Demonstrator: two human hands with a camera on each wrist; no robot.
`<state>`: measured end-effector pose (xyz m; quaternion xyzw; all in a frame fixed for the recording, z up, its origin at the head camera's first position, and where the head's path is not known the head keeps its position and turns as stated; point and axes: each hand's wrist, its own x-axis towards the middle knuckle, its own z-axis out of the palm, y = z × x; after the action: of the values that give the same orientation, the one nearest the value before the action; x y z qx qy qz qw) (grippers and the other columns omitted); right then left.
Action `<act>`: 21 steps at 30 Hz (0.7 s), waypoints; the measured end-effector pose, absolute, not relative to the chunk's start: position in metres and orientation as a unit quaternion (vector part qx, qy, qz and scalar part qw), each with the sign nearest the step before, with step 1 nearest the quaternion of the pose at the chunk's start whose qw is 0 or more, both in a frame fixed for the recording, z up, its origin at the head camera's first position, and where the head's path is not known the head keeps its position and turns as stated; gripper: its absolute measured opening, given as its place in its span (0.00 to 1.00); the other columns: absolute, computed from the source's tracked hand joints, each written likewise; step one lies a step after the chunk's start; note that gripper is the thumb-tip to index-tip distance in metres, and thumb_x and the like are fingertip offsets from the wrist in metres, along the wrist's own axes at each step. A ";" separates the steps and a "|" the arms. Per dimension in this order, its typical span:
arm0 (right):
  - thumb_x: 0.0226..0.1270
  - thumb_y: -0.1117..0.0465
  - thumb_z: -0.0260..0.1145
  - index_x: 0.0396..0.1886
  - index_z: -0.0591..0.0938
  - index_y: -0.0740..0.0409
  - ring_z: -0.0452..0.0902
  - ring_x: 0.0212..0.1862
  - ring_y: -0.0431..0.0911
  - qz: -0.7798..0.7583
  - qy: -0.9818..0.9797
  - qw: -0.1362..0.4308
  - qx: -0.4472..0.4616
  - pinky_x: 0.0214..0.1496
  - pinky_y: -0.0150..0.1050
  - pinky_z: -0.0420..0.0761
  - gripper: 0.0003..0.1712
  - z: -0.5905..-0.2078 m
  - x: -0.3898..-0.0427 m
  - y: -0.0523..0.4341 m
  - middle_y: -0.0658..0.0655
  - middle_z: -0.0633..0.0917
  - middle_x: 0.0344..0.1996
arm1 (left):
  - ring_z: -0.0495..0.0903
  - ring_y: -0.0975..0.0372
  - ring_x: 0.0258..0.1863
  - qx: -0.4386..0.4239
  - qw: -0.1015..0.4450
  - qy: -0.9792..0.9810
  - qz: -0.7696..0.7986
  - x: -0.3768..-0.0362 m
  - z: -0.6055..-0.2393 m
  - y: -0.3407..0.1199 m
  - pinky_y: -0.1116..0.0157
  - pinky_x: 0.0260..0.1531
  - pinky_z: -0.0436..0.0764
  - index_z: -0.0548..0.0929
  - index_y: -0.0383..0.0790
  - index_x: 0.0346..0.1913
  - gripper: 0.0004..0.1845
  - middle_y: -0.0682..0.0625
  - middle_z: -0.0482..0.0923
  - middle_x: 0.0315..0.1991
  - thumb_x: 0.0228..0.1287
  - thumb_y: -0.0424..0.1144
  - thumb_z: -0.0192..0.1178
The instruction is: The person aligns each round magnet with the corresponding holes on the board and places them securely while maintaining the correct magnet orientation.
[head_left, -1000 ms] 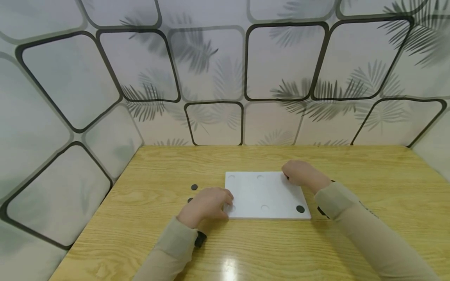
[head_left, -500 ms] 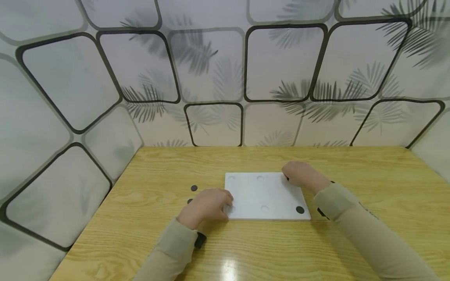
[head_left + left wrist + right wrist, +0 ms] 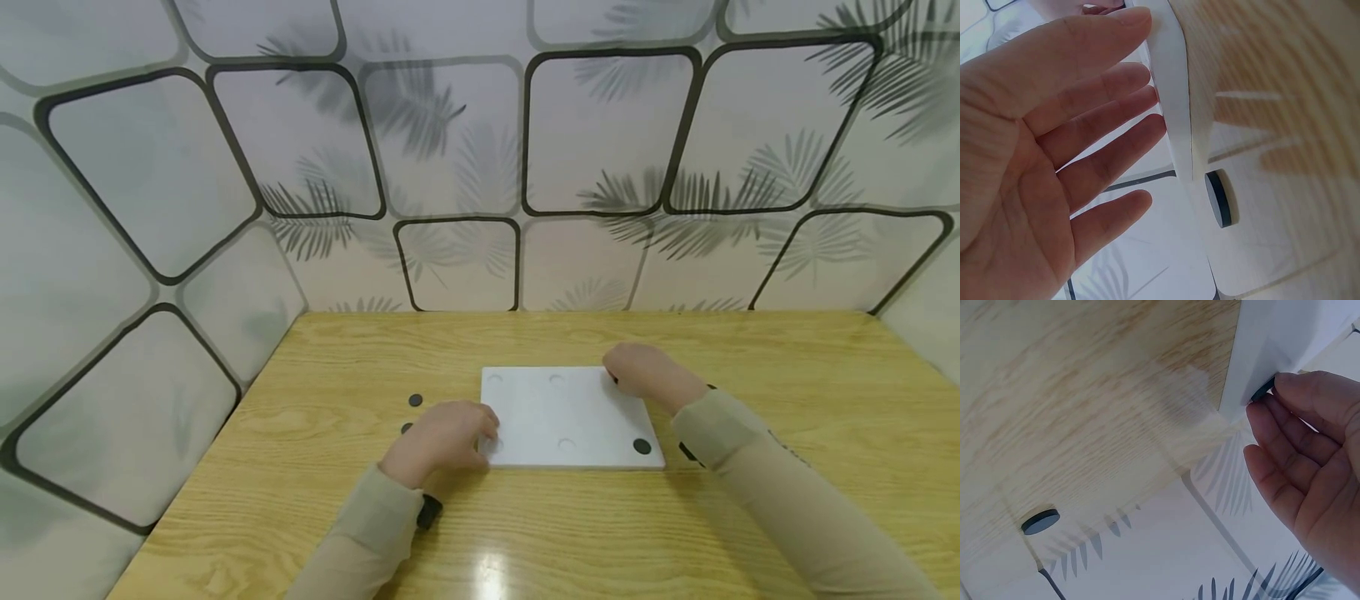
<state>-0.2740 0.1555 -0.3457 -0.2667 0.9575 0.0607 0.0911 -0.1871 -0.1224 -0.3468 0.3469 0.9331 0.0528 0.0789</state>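
Lay flat at the middle of the wooden table [image 3: 750, 350]: a white board [image 3: 562, 412], long axis running left to right, shallow round hollows across its face. Held a dark disc [image 3: 1264, 389] at the far right corner, pinched under the curled fingertips of the right hand [image 3: 637, 371]. Rested against the near left edge, fingers straight and relaxed (gripping nothing): the left hand [image 3: 442, 433]. Sat seated at the near right corner: another disc [image 3: 642, 446].

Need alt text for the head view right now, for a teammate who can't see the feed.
Two hands work at a white board on a wooden table: the left hand rests at its near left corner, the right hand at its far right corner. One black disc sits in the board's near right corner; another disc lies on the table to the left.
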 end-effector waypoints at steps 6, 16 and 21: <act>0.59 0.73 0.54 0.18 0.70 0.57 0.61 0.21 0.44 0.053 0.957 0.084 -0.272 0.24 0.37 0.65 0.13 -0.345 -0.272 0.156 0.52 0.69 0.16 | 0.74 0.63 0.45 0.350 0.078 0.932 0.050 -0.187 -0.347 -0.122 0.67 0.42 0.73 0.84 0.45 0.40 0.15 0.55 0.76 0.47 0.46 0.41 0.67; 0.59 0.73 0.54 0.17 0.69 0.57 0.60 0.21 0.44 0.057 0.957 0.087 -0.271 0.24 0.36 0.63 0.14 -0.344 -0.272 0.155 0.52 0.69 0.16 | 0.74 0.63 0.46 0.345 0.083 0.934 0.049 -0.187 -0.345 -0.122 0.67 0.43 0.72 0.83 0.44 0.42 0.16 0.55 0.75 0.48 0.46 0.41 0.67; 0.59 0.73 0.53 0.18 0.69 0.57 0.61 0.21 0.44 0.054 0.957 0.093 -0.268 0.24 0.36 0.63 0.13 -0.343 -0.272 0.155 0.52 0.69 0.16 | 0.74 0.63 0.46 0.344 0.083 0.934 0.046 -0.187 -0.345 -0.122 0.67 0.44 0.72 0.83 0.42 0.43 0.17 0.54 0.76 0.47 0.46 0.42 0.67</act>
<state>-0.2723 0.1552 -0.3434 -0.2681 0.9574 0.0539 0.0933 -0.1874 -0.1220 -0.3451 0.3437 0.9342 0.0464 0.0832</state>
